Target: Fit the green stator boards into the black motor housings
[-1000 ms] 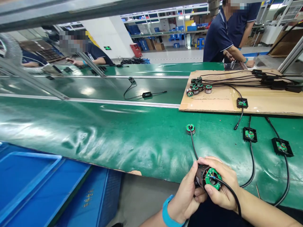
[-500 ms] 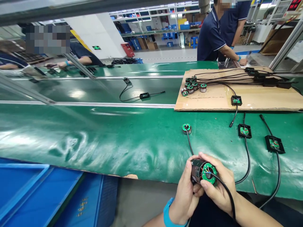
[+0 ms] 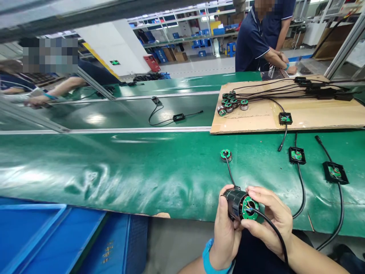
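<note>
At belt [image 3: 142, 171] edge, left hand [image 3: 226, 232], right hand [image 3: 270, 224], each grip closed on motor [image 3: 243, 206], barrel [image 3: 231, 201] more exposed now

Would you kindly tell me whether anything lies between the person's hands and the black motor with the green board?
Nothing visible does. The left hand grips the black motor around its body, and the right hand pinches the end that carries the green board. Only the motor's own cable runs out across the right hand.

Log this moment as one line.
left hand: holds black cylinder | right hand: fingers on green board | cable: runs off board
</note>
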Action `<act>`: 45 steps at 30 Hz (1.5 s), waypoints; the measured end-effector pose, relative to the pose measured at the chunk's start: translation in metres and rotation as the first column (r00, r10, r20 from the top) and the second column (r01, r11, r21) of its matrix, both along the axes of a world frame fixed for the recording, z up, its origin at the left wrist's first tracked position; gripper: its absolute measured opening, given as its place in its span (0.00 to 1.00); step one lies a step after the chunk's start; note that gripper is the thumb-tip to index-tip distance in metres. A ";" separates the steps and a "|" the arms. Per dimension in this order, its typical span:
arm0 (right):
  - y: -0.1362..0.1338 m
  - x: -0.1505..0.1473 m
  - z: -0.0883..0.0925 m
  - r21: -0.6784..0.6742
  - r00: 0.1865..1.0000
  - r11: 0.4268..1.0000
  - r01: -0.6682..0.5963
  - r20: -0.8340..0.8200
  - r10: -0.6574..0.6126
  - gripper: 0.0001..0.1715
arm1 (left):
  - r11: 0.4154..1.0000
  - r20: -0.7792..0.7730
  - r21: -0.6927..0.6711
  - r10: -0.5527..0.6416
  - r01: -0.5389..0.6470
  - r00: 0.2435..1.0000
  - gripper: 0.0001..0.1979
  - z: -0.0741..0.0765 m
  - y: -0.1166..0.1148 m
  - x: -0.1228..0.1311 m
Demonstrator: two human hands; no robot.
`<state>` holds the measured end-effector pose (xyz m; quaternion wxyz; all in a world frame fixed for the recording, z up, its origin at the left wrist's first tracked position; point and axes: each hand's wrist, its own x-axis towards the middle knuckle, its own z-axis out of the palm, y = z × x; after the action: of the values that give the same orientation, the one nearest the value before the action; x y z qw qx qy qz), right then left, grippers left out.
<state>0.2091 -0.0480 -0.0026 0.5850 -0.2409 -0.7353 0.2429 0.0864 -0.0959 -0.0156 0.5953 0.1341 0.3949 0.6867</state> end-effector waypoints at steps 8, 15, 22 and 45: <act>-0.002 -0.003 0.004 -0.050 1.000 0.999 0.001 -0.011 -0.002 0.26 | 0.997 0.010 -0.010 0.072 -0.072 0.997 0.34 -0.003 0.001 0.002; -0.009 -0.011 0.000 -0.098 0.998 0.995 -0.017 -0.054 0.012 0.24 | 0.983 0.012 -0.064 0.175 -0.174 0.984 0.37 -0.007 -0.002 0.002; -0.003 -0.007 -0.002 -0.129 0.996 0.987 -0.091 -0.023 0.089 0.34 | 0.995 0.097 -0.082 0.069 -0.061 0.993 0.35 -0.005 0.003 -0.004; 0.047 -0.060 0.012 -0.067 0.880 0.953 -0.294 0.370 0.297 0.33 | 0.791 -0.461 0.285 0.608 -0.541 0.647 0.26 -0.047 0.019 -0.156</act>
<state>0.1487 -0.0009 0.0093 0.3883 -0.1707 -0.8606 0.2820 -0.0696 -0.0774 -0.0630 0.2042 0.2215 0.5226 0.7976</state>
